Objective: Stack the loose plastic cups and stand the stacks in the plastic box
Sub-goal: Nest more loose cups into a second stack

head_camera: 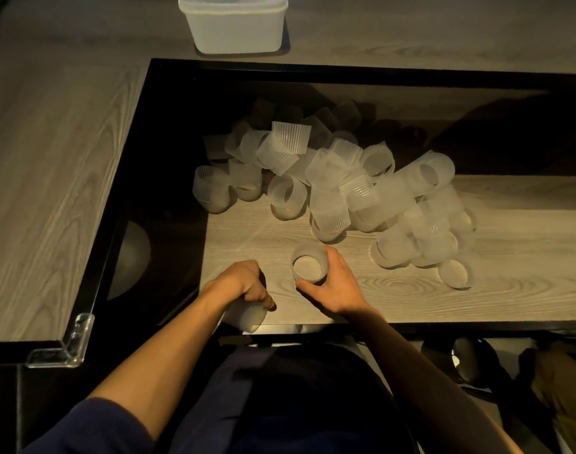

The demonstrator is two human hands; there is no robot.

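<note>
Head view: my left hand (244, 285) curls around a first cup (249, 317) at lower centre, my right hand (334, 285) grips a second cup (308, 267) beside it. Loose cups (345, 185) lie mid-frame; the box (236, 27) stands at top.

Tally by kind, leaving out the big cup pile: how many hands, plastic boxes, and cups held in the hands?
Hands: 2, left hand and right hand
Boxes: 1, plastic box
Held cups: 2, left cup and right cup
Total: 5
</note>
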